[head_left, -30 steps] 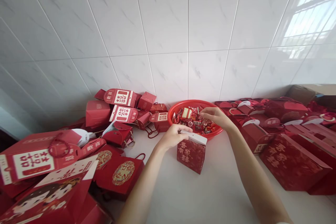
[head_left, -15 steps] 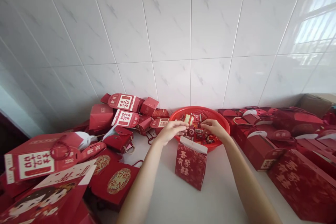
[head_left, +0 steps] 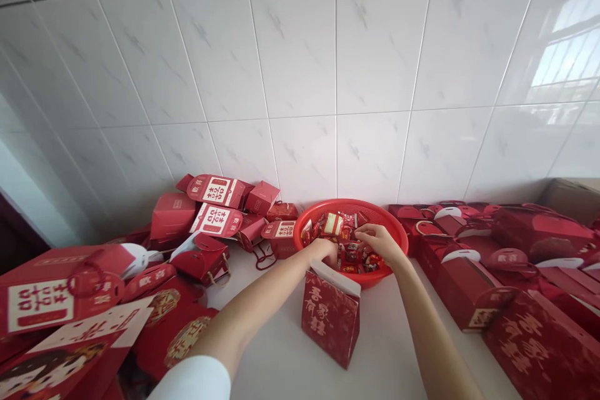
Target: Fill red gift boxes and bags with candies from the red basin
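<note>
A red plastic basket (head_left: 400, 231) against the wall holds many wrapped candies (head_left: 351, 253). In front of it a red gift box (head_left: 330, 315) with gold characters stands upright, its pale top flap raised. My left hand (head_left: 328, 251) reaches down behind that flap at the basket's near left; its fingertips are hidden. Over the right half of the candies is my right hand (head_left: 377, 240), fingers bent and close together, and whatever may be between them is too small to make out.
Red gift boxes lie heaped on the left (head_left: 173, 219), some with white double-happiness labels. Rows of closed red boxes (head_left: 469, 287) line the right side. A cardboard box (head_left: 569, 200) stands at the far right by the tiled wall (head_left: 300, 75).
My left hand has gone from above the candies down behind the box flap, and its white sleeve now shows. My right hand remains over the candies. The view has shifted slightly.
</note>
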`<state>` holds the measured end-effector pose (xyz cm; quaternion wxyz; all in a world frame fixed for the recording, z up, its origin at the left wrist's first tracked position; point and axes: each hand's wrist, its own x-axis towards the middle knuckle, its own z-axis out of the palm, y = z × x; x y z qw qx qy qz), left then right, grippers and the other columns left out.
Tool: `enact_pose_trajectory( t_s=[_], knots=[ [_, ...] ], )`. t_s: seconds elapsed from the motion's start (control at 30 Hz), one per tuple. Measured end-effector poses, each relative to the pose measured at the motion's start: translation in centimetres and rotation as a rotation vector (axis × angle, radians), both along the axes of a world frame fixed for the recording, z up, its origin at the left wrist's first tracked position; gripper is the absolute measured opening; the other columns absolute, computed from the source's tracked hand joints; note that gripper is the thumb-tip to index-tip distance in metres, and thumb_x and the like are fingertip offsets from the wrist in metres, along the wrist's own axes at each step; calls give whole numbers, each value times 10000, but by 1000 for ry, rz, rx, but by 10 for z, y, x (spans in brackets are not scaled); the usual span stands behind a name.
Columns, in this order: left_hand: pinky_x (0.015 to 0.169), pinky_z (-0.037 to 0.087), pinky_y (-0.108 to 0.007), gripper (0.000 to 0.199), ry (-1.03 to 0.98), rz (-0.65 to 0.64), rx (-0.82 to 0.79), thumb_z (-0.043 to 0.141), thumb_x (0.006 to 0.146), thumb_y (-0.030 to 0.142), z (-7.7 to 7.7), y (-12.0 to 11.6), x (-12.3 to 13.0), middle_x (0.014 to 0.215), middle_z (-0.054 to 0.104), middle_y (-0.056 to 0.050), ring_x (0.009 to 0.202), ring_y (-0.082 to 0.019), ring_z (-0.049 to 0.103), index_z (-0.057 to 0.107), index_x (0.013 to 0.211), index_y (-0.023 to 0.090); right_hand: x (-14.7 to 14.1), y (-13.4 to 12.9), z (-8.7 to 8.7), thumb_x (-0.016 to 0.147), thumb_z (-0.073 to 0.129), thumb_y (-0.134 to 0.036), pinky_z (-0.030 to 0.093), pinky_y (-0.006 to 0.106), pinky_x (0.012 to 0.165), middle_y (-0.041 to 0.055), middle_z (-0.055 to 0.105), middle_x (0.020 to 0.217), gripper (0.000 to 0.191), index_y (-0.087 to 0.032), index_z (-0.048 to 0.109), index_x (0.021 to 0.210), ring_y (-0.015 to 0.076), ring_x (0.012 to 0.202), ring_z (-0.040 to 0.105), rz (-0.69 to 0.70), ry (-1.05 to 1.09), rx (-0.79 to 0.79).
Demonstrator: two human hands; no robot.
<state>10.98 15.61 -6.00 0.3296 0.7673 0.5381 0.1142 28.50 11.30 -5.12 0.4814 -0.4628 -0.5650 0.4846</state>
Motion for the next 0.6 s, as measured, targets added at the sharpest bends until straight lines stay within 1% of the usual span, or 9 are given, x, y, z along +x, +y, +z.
enact_pose_trajectory(
  t_s=[0.07, 0.13, 0.2, 0.27, 0.37, 0.47, 0.53, 0.6],
  knots=[
    [823, 487, -507, 421, 102, 11, -66, 848, 285, 63, -1, 1, 0, 397, 489, -13, 799, -405, 650, 468, 376, 220, 0, 1, 0, 699, 778, -262, 497, 221, 500, 12, 670, 660, 137, -160, 690, 722, 134, 553, 634, 3, 3, 3],
    [827, 481, -525, 424, 164, 9, -118, 833, 273, 9, 0, 0, 0, 434, 516, -25, 845, -436, 647, 482, 390, 216, 0, 1, 0, 702, 774, -262, 494, 221, 495, 11, 667, 645, 134, -159, 690, 722, 135, 542, 633, 5, 5, 5],
    [809, 485, -514, 378, 165, -10, -155, 807, 294, -32, 2, -2, 0, 475, 547, -35, 848, -435, 652, 542, 426, 203, 0, 1, 0, 700, 777, -257, 493, 218, 494, 12, 664, 630, 133, -157, 691, 720, 135, 538, 634, -4, 19, 6],
    [777, 489, -481, 316, 111, -39, -180, 770, 340, -54, 6, -5, -1, 489, 559, -29, 795, -396, 659, 613, 475, 184, 0, 1, 0, 695, 781, -251, 490, 213, 489, 14, 661, 619, 134, -156, 689, 719, 135, 534, 633, -27, 40, 3],
    [729, 491, -392, 277, -77, -73, -176, 731, 426, -40, 15, -10, -2, 543, 599, -6, 711, -283, 639, 710, 608, 168, 0, 1, 1, 701, 770, -237, 488, 205, 478, 24, 678, 650, 122, -160, 682, 734, 137, 552, 642, -64, 66, -11],
    [720, 490, -298, 365, -349, -59, -120, 699, 541, 22, 25, -15, -4, 722, 669, 7, 737, -189, 622, 763, 857, 194, 0, 1, 3, 722, 751, -231, 499, 201, 485, 36, 699, 711, 106, -163, 677, 754, 138, 583, 655, -93, 80, -26],
    [734, 495, -267, 439, -517, -41, -97, 693, 597, 66, 30, -19, -5, 854, 695, -3, 782, -160, 626, 752, 1007, 210, 0, 0, 5, 745, 743, -254, 513, 203, 494, 42, 703, 742, 114, -163, 681, 775, 142, 609, 664, -102, 89, -32],
    [750, 506, -270, 470, -644, -32, -102, 726, 626, 127, 34, -23, -6, 956, 706, -25, 822, -159, 637, 733, 1088, 213, 0, -2, 8, 769, 736, -292, 524, 206, 499, 46, 707, 774, 142, -163, 687, 802, 151, 634, 678, -97, 95, -39]
  ],
)
